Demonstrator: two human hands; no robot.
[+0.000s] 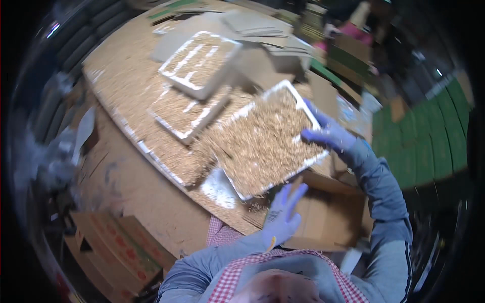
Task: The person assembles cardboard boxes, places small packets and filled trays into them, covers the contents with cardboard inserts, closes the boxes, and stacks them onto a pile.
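Husk-filled white box gripped at its right edge, left hand spread below

White box (234, 185), shallow, rectangular, thin pale rim, loaded up to about rim level with tan husks (265, 141). Surface rough and uneven, a bit motion-blurred; rim partly buried. Box sits at a slant, one corner pointing away from the person.

Location: just left of the right hand, just beyond the left hand.

Right hand (328, 130), purple-blue glove: closed around the box's right rim, thumb and fingers apart along that edge. Left hand (283, 214), same glove: fingers spread wide, back of hand up, nothing seen in grip. Fingertips right by the near rim; can't tell if touching.

Open carton (323, 212) just right of the left hand, inside brown. Table (136, 144) beyond the left hand, husks strewn over it. Two more filled boxes (202, 93) on it, left of and beyond the right hand, one overlapping the other. Green cartons (424, 136) in rows, right of the right hand. Flattened cardboard (116, 252) well left of the left hand.
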